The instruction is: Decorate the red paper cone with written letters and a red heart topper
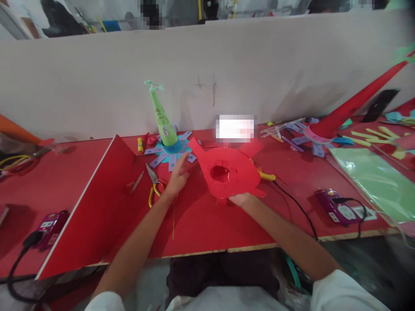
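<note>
My right hand [242,199] grips a red paper hat [238,160] from beneath, with its fingers hidden. The hat's round hollow opening faces me, and flat tabs stick out around its rim. My left hand [177,178] is empty, fingers stretched forward and apart, beside the hat. Just beyond it stands a green paper cone [162,123] with writing on its side, on a blue base with purple strips around it. Yellow-handled scissors [154,183] lie left of my left hand.
A red partition [94,203] stands at left. Behind the table rises a white wall [106,86]. A yellow-handled corded tool [267,176] lies right of the hat. Purple power boxes [340,207] sit on either side. A red cone [359,101] leans at right.
</note>
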The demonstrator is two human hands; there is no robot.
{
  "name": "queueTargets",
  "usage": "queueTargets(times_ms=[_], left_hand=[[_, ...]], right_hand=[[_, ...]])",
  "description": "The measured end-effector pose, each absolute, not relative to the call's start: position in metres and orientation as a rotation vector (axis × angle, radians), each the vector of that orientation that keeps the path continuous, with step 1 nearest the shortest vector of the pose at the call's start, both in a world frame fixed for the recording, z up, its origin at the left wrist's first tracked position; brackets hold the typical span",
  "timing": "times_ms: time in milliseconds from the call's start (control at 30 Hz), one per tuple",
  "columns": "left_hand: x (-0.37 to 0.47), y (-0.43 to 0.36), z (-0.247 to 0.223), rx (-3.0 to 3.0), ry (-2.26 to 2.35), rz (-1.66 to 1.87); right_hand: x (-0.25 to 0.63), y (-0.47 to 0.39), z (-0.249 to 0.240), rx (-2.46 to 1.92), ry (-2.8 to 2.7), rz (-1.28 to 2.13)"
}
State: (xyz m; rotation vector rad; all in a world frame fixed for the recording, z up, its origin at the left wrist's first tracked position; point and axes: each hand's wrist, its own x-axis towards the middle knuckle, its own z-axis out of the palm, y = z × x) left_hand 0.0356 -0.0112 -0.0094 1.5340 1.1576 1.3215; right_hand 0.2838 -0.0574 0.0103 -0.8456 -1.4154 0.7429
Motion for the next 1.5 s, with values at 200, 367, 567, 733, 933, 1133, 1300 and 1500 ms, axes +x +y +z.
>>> queueTargets(times_ms=[200, 367, 567, 733, 933, 1133, 1300, 1500], left_hand=[[0.073, -0.040, 0.003, 1.363, 0.720, 0.947], [0.072, -0.042, 0.009, 1.328, 0.720, 0.944], [0.063, -0.038, 0.008, 1.314, 0.777, 1.021], [0.054, -0.028, 0.008, 1.337, 0.866, 1.120], [0.045, -0.019, 0.009, 1.305, 1.004, 1.327], [0.026, -0.006, 0.010, 1.162, 1.134, 1.617], [0.002, 0.007, 0.002, 1.046, 1.286, 1.794], [-0.013, 0.011, 0.004, 1.155, 1.426, 1.880]], right_hand=[[0.283, -0.059, -0.009, -0.746, -1.074, 1.298], [0.289, -0.058, -0.004, -0.704, -0.815, 1.487], [0.295, -0.054, 0.007, -0.657, -0.567, 1.546], [0.295, -0.053, 0.009, -0.631, -0.459, 1.557], [0.292, -0.054, 0.018, -0.586, -0.393, 1.545], [0.294, -0.055, 0.017, -0.593, -0.352, 1.588], [0.295, -0.055, 0.013, -0.581, -0.338, 1.598], [0.295, -0.058, 0.012, -0.549, -0.368, 1.608]])
